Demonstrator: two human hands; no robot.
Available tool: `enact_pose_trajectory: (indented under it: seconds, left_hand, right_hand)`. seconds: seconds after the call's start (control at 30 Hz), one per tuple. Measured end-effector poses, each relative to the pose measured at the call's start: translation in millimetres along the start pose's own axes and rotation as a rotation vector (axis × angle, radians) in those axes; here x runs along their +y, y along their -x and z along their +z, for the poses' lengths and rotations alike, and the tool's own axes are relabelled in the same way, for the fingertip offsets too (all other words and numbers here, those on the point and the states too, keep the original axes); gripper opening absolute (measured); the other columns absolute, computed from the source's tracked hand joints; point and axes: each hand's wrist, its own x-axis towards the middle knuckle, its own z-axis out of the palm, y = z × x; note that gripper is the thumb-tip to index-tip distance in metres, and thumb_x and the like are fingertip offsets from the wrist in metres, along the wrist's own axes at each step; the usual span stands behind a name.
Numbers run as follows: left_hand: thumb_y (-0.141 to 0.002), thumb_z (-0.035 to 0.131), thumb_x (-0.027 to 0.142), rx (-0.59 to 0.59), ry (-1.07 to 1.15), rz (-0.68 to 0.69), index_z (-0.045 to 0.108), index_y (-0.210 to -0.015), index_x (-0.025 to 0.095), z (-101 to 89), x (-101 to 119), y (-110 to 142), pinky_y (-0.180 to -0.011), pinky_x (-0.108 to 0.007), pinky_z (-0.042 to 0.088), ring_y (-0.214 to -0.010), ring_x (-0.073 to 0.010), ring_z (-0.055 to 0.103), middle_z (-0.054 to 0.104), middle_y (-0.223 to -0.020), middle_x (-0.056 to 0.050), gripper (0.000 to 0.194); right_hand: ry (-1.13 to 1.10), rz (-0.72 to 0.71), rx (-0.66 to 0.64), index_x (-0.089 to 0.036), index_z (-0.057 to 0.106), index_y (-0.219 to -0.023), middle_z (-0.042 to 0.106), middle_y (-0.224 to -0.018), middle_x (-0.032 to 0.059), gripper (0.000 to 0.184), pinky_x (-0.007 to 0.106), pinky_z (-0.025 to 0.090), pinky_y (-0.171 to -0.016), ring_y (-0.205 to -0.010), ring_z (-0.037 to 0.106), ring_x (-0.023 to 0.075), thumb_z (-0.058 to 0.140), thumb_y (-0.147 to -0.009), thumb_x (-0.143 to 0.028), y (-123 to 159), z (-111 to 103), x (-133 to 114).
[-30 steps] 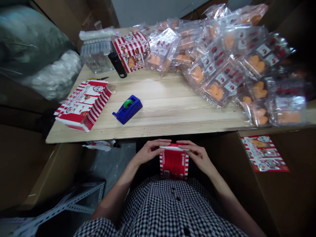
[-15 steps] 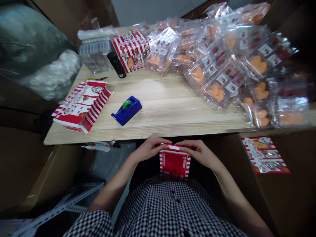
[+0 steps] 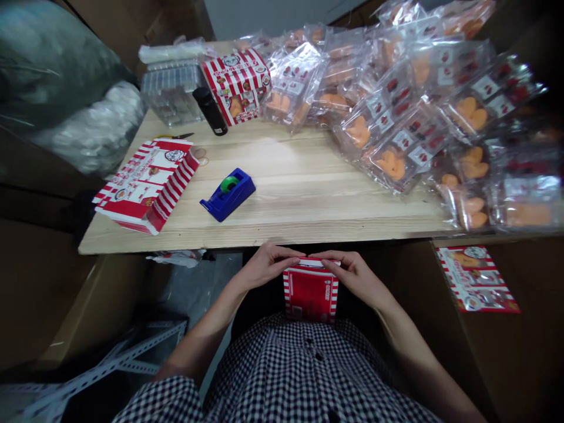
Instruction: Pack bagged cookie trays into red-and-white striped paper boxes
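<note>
A red and white striped cardboard box (image 3: 311,294) stands upright in my lap, close against my checked shirt. My left hand (image 3: 269,264) grips its top left edge, thumb on the near side and fingers over the top. At the top right, my right hand (image 3: 351,270) pinches the same edge, with its thumb near the white strip of the flap. The fingertips of both hands almost meet above the box. Its far side is hidden from me.
On the table (image 3: 282,220) are a blue tape dispenser (image 3: 228,195), flat striped boxes (image 3: 147,185), a black bottle (image 3: 210,111), scissors (image 3: 178,136), and a standing box (image 3: 238,85). Clear packs of orange pieces (image 3: 392,161) heap at right. A printed card (image 3: 478,279) lies at lower right.
Both hands keep hold of the box's top edge. The top flap sits slightly flatter, and my right fingers have shifted a little to the left. The view has tilted slightly.
</note>
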Motion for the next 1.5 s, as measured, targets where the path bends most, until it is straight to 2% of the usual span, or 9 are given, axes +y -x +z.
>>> enact_pose_trajectory:
  seconds: [0.13,0.3,0.53,0.73,0.97,1.13,1.33,1.43,1.5]
  left_hand:
    - [-0.094,0.062,0.035,-0.018,0.045,0.017,0.073,-0.119,0.025,-1.0,-4,1,-0.089,-0.033,0.055,-0.101,-0.0215,0.072,0.076,-0.115,-0.006,0.029]
    - [-0.097,0.056,0.03,-0.106,0.058,0.101,0.066,-0.13,0.027,-4.0,0,3,-0.105,-0.04,0.051,-0.119,-0.0233,0.066,0.068,-0.132,-0.006,0.035]
    - [-0.099,0.05,0.02,-0.146,-0.223,0.242,0.048,-0.145,0.035,-0.8,18,22,-0.118,-0.048,0.037,-0.131,-0.0208,0.058,0.058,-0.144,-0.004,0.049]
    - [-0.101,0.05,0.022,-0.147,-0.365,0.251,0.042,-0.148,0.038,3.3,12,34,-0.124,-0.051,0.025,-0.14,-0.0186,0.048,0.053,-0.15,-0.001,0.051]
    - [-0.097,0.057,0.023,0.007,-0.277,0.293,0.054,-0.14,0.037,16.2,-3,36,-0.118,-0.048,0.038,-0.132,-0.0194,0.056,0.059,-0.143,-0.003,0.045]
    - [-0.097,0.057,0.024,0.028,-0.089,0.23,0.067,-0.128,0.031,15.8,-7,30,-0.109,-0.042,0.048,-0.124,-0.0214,0.063,0.067,-0.133,-0.006,0.034]
    - [-0.097,0.056,0.023,0.073,-0.031,0.217,0.072,-0.121,0.027,25.2,-14,20,-0.102,-0.037,0.053,-0.117,-0.0202,0.067,0.071,-0.127,-0.007,0.029]
    - [-0.098,0.054,0.025,0.127,-0.104,0.245,0.069,-0.124,0.026,30.2,-11,18,-0.102,-0.037,0.052,-0.117,-0.0195,0.066,0.072,-0.125,-0.008,0.03]
    - [-0.096,0.058,0.027,0.199,-0.199,0.253,0.064,-0.131,0.025,17.4,-3,19,-0.106,-0.038,0.049,-0.121,-0.0203,0.063,0.069,-0.129,-0.008,0.036]
  right_hand:
    - [-0.101,0.043,-0.019,-0.027,0.069,-0.126,0.072,-0.124,0.0073,0.04,0.046,0.051,-0.102,-0.114,0.068,0.0271,0.06,-0.094,-0.05,7,4,4]
    - [0.055,-0.124,-0.026,-0.034,0.066,-0.13,0.061,-0.142,0.0024,0.035,0.052,0.031,-0.12,-0.139,0.049,0.0255,0.052,-0.1,-0.047,13,1,9]
    - [0.247,-0.25,-0.062,-0.037,0.057,-0.139,0.059,-0.144,-0.0018,0.037,0.055,0.017,-0.125,-0.146,0.039,0.0222,0.043,-0.105,-0.033,27,0,11]
    - [0.329,-0.28,-0.078,-0.036,0.052,-0.144,0.054,-0.149,-0.001,0.041,0.053,0.023,-0.125,-0.148,0.035,0.0216,0.043,-0.105,-0.027,38,3,11]
    - [0.32,-0.251,-0.11,-0.035,0.047,-0.147,0.044,-0.156,-0.0001,0.045,0.053,0.027,-0.123,-0.151,0.028,0.0226,0.047,-0.103,-0.028,44,7,6]
    - [0.276,-0.244,-0.138,-0.036,0.051,-0.144,0.045,-0.155,-0.0013,0.041,0.056,0.024,-0.122,-0.152,0.024,0.0226,0.043,-0.104,-0.027,41,5,3]
    - [0.227,-0.268,0.029,-0.031,0.069,-0.126,0.065,-0.136,0.0056,0.03,0.048,0.046,-0.112,-0.129,0.058,0.0247,0.055,-0.1,-0.03,26,14,17]
    - [0.227,-0.29,0.142,-0.029,0.074,-0.117,0.068,-0.127,0.0082,0.025,0.044,0.052,-0.104,-0.119,0.065,0.0253,0.059,-0.097,-0.032,16,19,29]
    - [0.226,-0.292,0.157,-0.028,0.074,-0.116,0.069,-0.124,0.0096,0.026,0.044,0.052,-0.103,-0.117,0.065,0.026,0.058,-0.098,-0.033,13,19,36]
